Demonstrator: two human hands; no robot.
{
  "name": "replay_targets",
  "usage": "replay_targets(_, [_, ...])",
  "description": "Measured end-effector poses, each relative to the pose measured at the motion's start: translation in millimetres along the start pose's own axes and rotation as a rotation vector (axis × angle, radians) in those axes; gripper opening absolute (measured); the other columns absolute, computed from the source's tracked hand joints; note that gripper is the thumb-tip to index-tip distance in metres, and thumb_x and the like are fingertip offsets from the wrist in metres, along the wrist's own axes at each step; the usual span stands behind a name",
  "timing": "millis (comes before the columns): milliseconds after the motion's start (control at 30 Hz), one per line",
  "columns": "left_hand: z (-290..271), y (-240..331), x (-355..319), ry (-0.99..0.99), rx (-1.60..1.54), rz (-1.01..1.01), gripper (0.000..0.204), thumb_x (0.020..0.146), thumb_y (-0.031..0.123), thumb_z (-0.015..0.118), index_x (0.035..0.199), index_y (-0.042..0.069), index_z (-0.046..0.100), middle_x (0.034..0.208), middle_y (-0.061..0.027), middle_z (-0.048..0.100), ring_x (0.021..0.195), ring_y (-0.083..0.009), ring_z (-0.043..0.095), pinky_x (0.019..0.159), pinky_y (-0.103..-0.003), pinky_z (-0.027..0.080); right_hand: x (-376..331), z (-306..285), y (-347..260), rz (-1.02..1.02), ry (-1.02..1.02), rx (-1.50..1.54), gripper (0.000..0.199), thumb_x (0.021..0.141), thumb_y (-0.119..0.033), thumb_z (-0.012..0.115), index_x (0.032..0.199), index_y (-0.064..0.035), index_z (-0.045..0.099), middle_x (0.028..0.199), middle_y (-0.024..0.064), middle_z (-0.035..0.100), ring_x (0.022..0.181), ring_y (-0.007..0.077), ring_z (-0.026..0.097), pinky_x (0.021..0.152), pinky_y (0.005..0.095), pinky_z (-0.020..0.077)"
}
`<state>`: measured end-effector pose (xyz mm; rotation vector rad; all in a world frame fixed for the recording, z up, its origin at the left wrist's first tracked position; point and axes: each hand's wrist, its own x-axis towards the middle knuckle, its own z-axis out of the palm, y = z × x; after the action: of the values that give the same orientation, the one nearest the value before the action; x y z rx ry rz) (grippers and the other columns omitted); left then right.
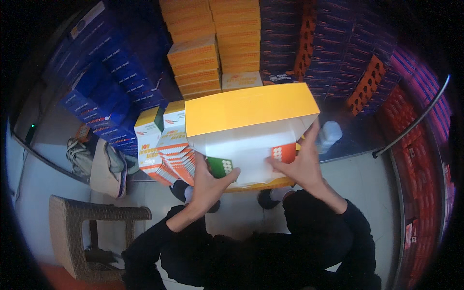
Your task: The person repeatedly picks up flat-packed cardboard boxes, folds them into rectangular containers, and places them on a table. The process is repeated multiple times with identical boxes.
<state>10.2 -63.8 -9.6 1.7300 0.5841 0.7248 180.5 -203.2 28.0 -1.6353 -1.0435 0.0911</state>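
A yellow cardboard box (251, 110) with a white inside is held up in front of me, its open side facing me. My left hand (210, 186) is closed on the box's left side, the thumb over a small green flap (220, 166). On the opposite side my right hand (303, 166) grips the wall, with its thumb by an orange-red flap (284, 153). The inside that shows is bare white card. Just left of the box stand white and orange cartons (175, 153) in slanting rows, nearest my left hand.
Stacked yellow boxes (195, 60) rise behind, between blue boxes (104, 96) and dark purple boxes (328, 58). A white bottle (330, 133) stands right of the box. Red packages (411, 159) line the right side. At left are a woven chair (72, 232) and a cloth bag (104, 169).
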Motion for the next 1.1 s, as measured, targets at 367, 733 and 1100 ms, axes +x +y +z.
replay_targets(367, [-23.6,6.3,-1.4,-0.017,-0.01,0.167,0.06,0.078,0.005,0.069,0.129,-0.003,0.038,0.113,-0.0136,0.057,0.105,-0.0208,0.057,0.093,-0.035,0.043,-9.4,-25.0,31.1,-0.298,0.054,-0.228,0.044,0.083,-0.008,0.059,0.124,0.0005,0.047,0.112,0.0182,0.058,0.102,0.0258,0.059,0.083,0.0319,0.0473])
replay_targets(733, [-26.9,8.2,3.8,-0.007,0.219,0.463,0.054,0.079,0.006,0.071,0.125,0.003,0.042,0.121,-0.0153,0.056,0.113,-0.0287,0.057,0.094,-0.044,0.048,-6.9,-19.6,21.8,-0.426,0.102,-0.411,0.038,0.079,-0.016,0.07,0.11,0.0003,0.055,0.101,0.0133,0.06,0.088,0.0231,0.064,0.071,0.0304,0.0503])
replay_targets(1100, [-67.4,-7.8,-5.5,-0.469,-0.037,0.148,0.045,0.089,0.004,0.051,0.133,0.004,0.047,0.147,-0.0116,0.034,0.135,-0.0267,0.032,0.11,-0.043,0.028,-15.2,-49.1,40.7,0.158,-0.328,0.283,0.034,0.082,-0.008,0.067,0.114,-0.001,0.058,0.109,0.0077,0.064,0.098,0.0145,0.061,0.086,0.0293,0.0465])
